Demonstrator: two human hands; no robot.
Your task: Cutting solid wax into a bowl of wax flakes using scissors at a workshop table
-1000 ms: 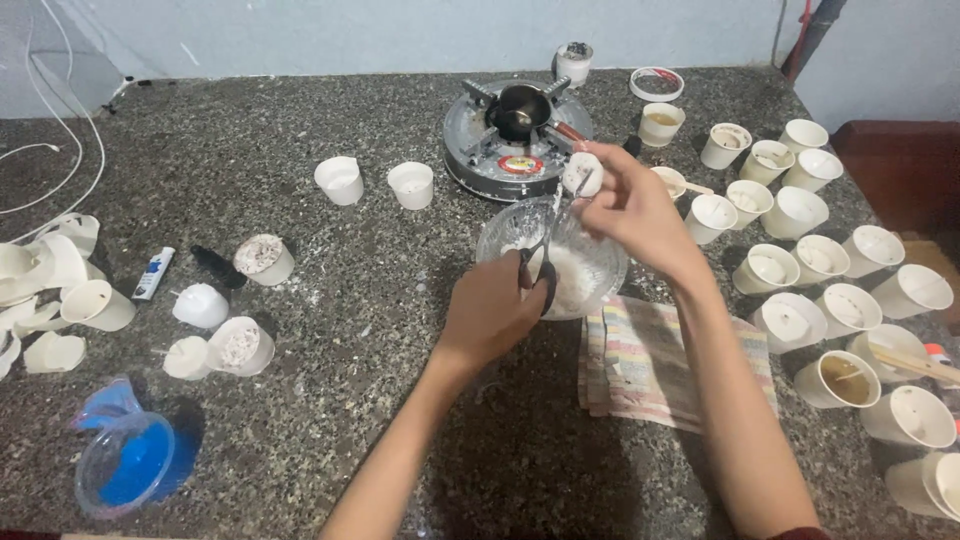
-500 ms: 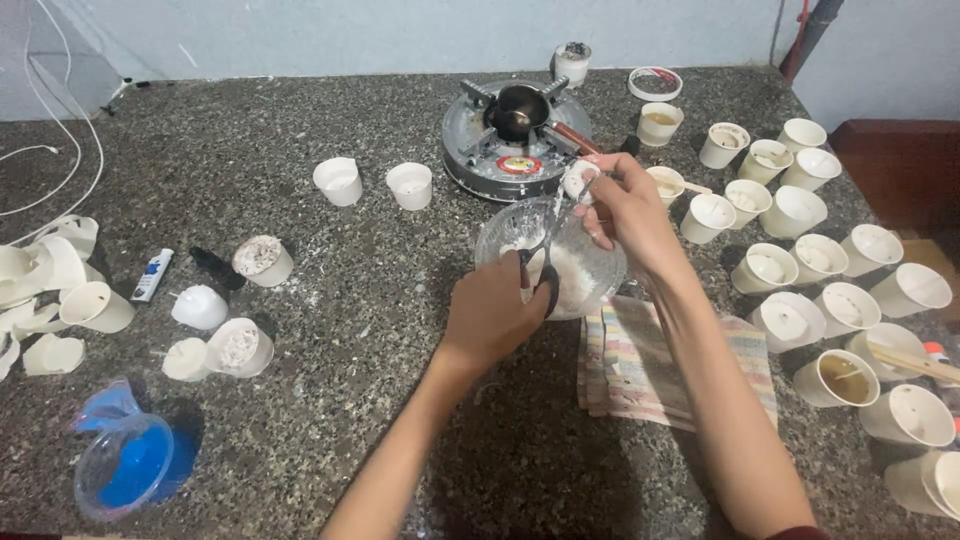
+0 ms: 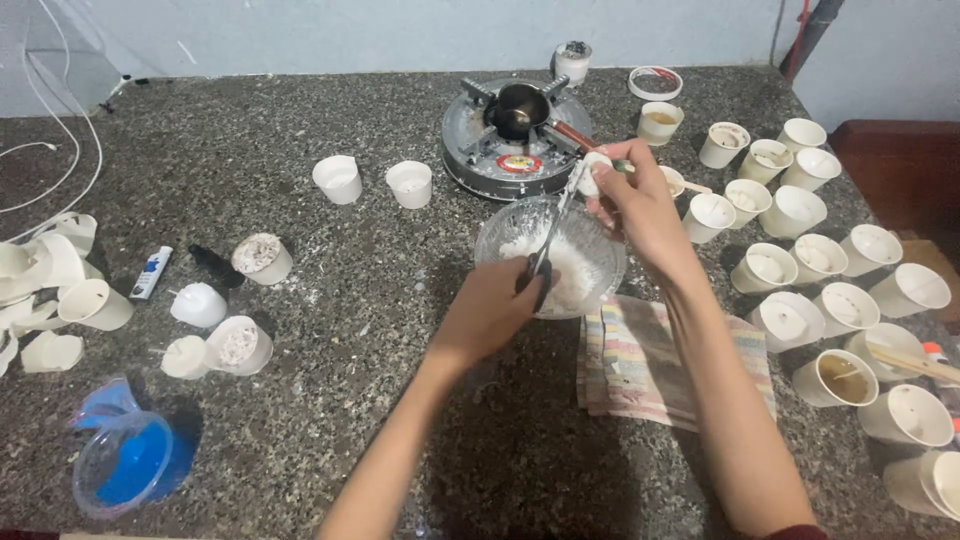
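Right hand (image 3: 640, 205) lowered slightly, fingers pinching white lump; left hand (image 3: 500, 305) gripping scissors (image 3: 548, 245) over wax-filled glass bowl (image 3: 595, 285).

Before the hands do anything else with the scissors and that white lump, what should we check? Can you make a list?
1. Left hand grips scissors: ok.
2. Right hand holds white lump: ok.
3. Lump is above glass bowl: ok.
4. Bowl sits flat on counter: ok.
5. Fingers clear of blades: cannot tell.
6. Burner off: cannot tell.
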